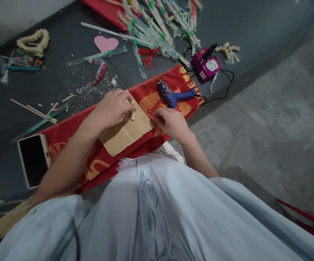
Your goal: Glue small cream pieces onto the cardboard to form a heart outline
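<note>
My left hand rests curled on a tan piece of cardboard, its fingertips closed on a small pale beaded piece. My right hand lies at the cardboard's right edge with its fingers curled in a pinch; what they hold is too small to name. The cardboard sits on a red cloth with gold print. A blue glue gun lies on the cloth just beyond my right hand.
A white-edged phone lies at the left. Wrapped chopsticks, a pink paper heart, a purple tool box with black cable, bare sticks and crumbs cover the dark floor. A beaded heart shape lies far left. Grey concrete lies right.
</note>
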The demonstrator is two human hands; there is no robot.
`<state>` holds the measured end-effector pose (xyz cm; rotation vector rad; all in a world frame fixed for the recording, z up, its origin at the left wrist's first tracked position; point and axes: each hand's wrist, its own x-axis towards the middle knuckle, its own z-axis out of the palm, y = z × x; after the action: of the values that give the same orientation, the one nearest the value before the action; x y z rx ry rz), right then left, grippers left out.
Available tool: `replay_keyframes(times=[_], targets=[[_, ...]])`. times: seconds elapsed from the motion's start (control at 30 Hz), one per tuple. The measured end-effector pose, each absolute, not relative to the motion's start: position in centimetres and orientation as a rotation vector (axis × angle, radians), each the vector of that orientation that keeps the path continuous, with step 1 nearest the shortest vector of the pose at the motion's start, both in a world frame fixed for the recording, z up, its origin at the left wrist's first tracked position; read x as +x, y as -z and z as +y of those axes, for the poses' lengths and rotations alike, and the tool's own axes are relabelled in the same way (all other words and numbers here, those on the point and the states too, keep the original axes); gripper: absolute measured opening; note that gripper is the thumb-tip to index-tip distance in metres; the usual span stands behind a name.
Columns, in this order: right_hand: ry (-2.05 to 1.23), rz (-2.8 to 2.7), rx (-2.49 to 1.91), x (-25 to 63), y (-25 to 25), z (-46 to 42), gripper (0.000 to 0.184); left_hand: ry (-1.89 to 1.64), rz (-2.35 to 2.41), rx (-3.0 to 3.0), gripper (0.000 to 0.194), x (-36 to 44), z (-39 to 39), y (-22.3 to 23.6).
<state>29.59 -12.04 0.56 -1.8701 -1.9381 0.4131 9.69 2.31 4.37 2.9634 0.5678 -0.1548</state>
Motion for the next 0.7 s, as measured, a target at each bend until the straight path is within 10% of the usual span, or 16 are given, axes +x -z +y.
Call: replay_keyframes(times=[0.7], targets=[[-0.498,-2.067,-1.869,26.4,-0.7,-10.5,0.028,0.039,0.572,2.914,0.033,9.4,2.8,-3.7]])
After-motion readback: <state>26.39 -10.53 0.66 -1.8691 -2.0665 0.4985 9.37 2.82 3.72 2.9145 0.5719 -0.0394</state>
